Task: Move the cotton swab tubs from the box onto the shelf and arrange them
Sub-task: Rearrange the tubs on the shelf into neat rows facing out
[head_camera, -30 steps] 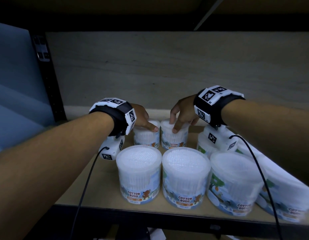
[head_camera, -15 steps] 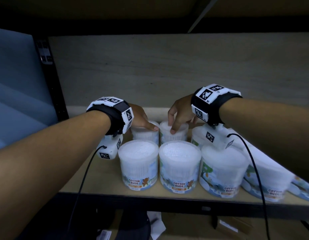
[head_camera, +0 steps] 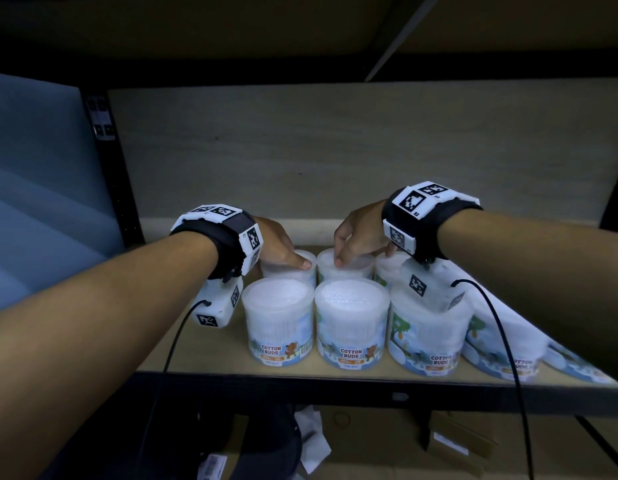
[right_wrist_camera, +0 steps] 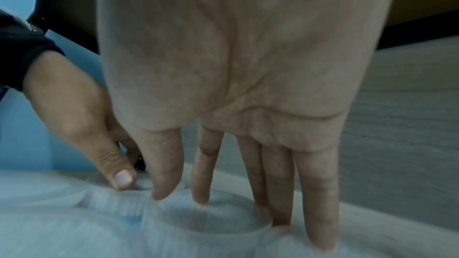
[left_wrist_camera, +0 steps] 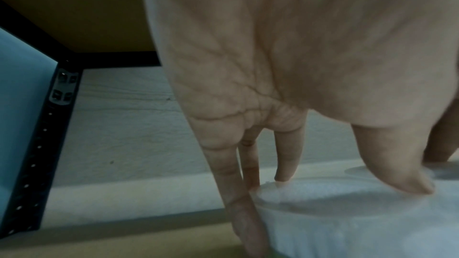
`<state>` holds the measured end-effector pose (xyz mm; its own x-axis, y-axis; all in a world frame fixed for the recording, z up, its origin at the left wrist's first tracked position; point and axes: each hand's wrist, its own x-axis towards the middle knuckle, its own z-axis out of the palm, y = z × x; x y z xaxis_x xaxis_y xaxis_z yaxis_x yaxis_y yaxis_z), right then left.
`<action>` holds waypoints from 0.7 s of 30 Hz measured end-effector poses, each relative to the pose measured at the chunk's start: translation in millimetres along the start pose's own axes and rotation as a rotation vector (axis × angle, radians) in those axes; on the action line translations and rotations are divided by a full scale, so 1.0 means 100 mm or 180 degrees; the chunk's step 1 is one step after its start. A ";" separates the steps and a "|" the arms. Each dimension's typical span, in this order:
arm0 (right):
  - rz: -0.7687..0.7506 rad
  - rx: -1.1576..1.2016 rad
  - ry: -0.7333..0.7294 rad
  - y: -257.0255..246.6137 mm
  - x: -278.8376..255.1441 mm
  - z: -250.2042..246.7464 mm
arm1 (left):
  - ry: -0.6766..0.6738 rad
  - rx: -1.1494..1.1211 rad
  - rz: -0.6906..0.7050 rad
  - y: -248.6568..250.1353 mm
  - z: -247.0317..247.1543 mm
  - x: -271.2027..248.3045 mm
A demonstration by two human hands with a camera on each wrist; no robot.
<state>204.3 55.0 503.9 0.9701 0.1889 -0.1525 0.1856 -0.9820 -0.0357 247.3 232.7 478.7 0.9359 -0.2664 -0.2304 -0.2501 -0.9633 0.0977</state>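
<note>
Clear cotton swab tubs with "COTTON BUDS" labels stand in two rows on the shelf board point(head_camera: 210, 355). My left hand point(head_camera: 283, 251) reaches down onto the back-left tub point(head_camera: 293, 271). Its thumb sits on the right rim and its fingers point(left_wrist_camera: 248, 174) run down the far side, so the left hand point(left_wrist_camera: 347, 183) holds this tub point(left_wrist_camera: 335, 223) from above. My right hand point(head_camera: 356, 237) grips the back-middle tub point(head_camera: 349, 268) the same way. In the right wrist view the right hand point(right_wrist_camera: 218, 207) has thumb and index on the lid of that tub point(right_wrist_camera: 198, 242) and the other fingers down the side.
Front-row tubs point(head_camera: 278, 320) point(head_camera: 350, 323) point(head_camera: 425, 334) stand close before my wrists, with more to the right point(head_camera: 508, 351). A black upright post point(head_camera: 117, 188) bounds the shelf on the left and a pale back panel point(head_camera: 335, 150) behind. Cardboard point(head_camera: 456, 441) lies below.
The head view has pulled back and down, showing the shelf's front edge and the space below. Both hands stay on the same back-row tubs, close behind the front row.
</note>
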 end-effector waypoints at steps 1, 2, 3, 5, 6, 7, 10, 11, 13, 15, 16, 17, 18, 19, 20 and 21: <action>0.0003 -0.0002 -0.0007 -0.01 -0.02 0.00 | -0.0022 -0.0010 0.0012 0.00 0.00 -0.02; 0.0009 0.0002 -0.0008 -0.02 -0.03 0.01 | -0.0041 -0.0002 0.0023 0.00 0.00 -0.04; 0.0014 0.0010 -0.0005 -0.02 -0.05 0.01 | -0.0052 0.0009 0.0029 0.01 0.00 -0.05; 0.0023 0.0025 -0.0007 -0.03 -0.08 0.02 | -0.0074 0.0010 0.0027 0.01 0.00 -0.07; 0.0020 0.0009 -0.0006 -0.04 -0.09 0.02 | -0.0079 0.0009 0.0026 0.02 0.01 -0.08; 0.0012 -0.0012 -0.0005 -0.05 -0.11 0.02 | -0.0082 0.0011 0.0024 0.02 0.00 -0.09; 0.0003 -0.0079 -0.0022 -0.07 -0.15 0.02 | -0.0082 0.0006 0.0015 0.02 0.01 -0.10; -0.0012 -0.0113 -0.0041 -0.07 -0.17 0.02 | -0.0075 0.0010 0.0020 0.02 0.01 -0.11; -0.0039 -0.0155 -0.0078 -0.08 -0.19 0.02 | -0.0058 0.0006 0.0031 0.01 0.02 -0.11; -0.0045 -0.0113 -0.0095 -0.07 -0.21 0.01 | -0.0046 0.0013 0.0023 0.02 0.02 -0.12; -0.0051 -0.0101 -0.0094 -0.07 -0.22 0.01 | -0.0038 0.0052 0.0031 0.02 0.03 -0.13; -0.0053 -0.0102 -0.0097 -0.07 -0.22 0.01 | -0.0027 0.0108 0.0038 0.03 0.02 -0.14; -0.0054 -0.0105 -0.0097 -0.07 -0.23 0.01 | -0.0017 0.0153 0.0035 0.03 0.02 -0.15; -0.0054 -0.0107 -0.0095 -0.07 -0.23 0.01 | -0.0007 0.0159 0.0030 0.03 0.02 -0.15; -0.0051 -0.0106 -0.0090 -0.07 -0.24 0.01 | -0.0004 0.0144 0.0030 0.03 0.02 -0.15; -0.0043 -0.0106 -0.0089 -0.08 -0.24 0.01 | -0.0004 0.0127 0.0035 0.03 0.03 -0.15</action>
<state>179.5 58.1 506.9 0.9628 0.2019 -0.1797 0.2043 -0.9789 -0.0051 231.7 233.5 480.0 0.9328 -0.2770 -0.2307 -0.2701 -0.9609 0.0615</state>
